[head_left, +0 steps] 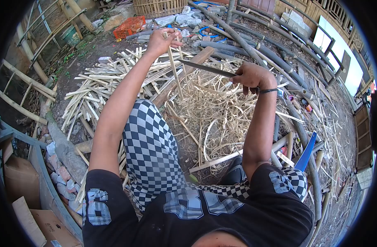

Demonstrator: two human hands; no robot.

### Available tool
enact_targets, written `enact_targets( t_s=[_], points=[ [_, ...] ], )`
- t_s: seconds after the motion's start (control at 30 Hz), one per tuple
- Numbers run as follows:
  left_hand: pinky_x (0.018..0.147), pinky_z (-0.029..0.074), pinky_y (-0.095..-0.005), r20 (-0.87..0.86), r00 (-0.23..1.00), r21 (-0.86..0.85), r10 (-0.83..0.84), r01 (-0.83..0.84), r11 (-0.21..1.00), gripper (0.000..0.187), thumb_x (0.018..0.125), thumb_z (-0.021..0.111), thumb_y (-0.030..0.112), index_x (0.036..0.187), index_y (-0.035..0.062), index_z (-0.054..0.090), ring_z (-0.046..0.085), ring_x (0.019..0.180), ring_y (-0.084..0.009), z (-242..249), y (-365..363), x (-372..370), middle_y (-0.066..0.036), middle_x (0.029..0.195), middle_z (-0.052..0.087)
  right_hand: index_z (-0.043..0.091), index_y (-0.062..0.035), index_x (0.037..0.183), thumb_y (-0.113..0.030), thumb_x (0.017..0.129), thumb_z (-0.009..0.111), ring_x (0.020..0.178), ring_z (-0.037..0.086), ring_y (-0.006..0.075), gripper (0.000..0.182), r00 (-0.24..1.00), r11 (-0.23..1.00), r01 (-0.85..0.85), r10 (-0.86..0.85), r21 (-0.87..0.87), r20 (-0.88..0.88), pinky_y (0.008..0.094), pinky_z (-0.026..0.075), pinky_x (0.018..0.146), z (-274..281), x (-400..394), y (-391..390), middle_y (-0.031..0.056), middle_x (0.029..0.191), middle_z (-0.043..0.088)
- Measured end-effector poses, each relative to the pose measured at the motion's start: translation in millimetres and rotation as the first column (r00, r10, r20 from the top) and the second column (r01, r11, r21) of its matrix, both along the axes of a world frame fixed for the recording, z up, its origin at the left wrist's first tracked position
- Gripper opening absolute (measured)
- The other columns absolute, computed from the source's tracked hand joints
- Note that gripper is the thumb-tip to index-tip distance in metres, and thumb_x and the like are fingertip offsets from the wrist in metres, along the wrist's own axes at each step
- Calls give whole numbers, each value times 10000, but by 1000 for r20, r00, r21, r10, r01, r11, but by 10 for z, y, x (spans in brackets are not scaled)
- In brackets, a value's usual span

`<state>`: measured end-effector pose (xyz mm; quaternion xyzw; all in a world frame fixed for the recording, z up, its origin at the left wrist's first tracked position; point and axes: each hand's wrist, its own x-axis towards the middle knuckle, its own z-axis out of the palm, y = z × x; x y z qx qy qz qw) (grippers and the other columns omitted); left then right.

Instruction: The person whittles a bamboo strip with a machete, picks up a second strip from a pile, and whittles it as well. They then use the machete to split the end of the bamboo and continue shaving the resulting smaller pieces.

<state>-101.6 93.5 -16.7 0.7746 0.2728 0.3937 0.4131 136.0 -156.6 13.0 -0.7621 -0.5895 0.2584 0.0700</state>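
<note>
My left hand (163, 41), raised at the upper middle, pinches the tops of thin bamboo strips (174, 70) that hang down toward the ground. To its right, my right hand (252, 78) is closed round the handle of a long knife (207, 68). The blade points left, its tip close beside the strips; whether it touches them I cannot tell. Below the blade lies a heap of curly shavings (221, 107). A wooden plank (165, 92) runs diagonally beneath the strips. Many cut strips (98, 90) are piled to the left.
Long poles (279, 61) lie across the back and right. A blue pointed object (307, 152) stands beside my right knee. An orange crate (129, 27) and a woven basket (159, 7) are at the back. Cardboard boxes (21, 181) sit at the lower left.
</note>
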Motion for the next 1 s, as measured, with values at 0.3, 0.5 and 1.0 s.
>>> enact_targets(
  t_s=[0.3,0.5,1.0],
  points=[
    [631,632,-304,63,994,11,85,-86,996,242,984,646,179,996,-62,657,762,792,-240,-25,-17,-14,-144,932,740,735,-27,1054,-309,934,660,463,614,156,315,1000,1000,3,-3,-16,-9,327,487,450,15,-6,-5,80,625,696],
    [673,627,-292,-32,993,33,115,-114,993,263,960,682,180,1026,-70,634,762,798,-238,22,-51,-24,-139,925,735,732,-26,1057,-299,952,645,393,564,142,305,1000,1000,-2,2,-6,2,315,444,387,4,-11,4,72,598,685],
    [884,595,-308,-45,982,97,-181,185,978,308,983,560,15,1279,-64,523,711,1055,-237,-71,61,8,-166,1190,676,741,-37,1040,-280,955,638,402,581,149,277,1000,1000,16,-16,18,-12,319,454,390,-20,41,0,73,592,681]
  ],
)
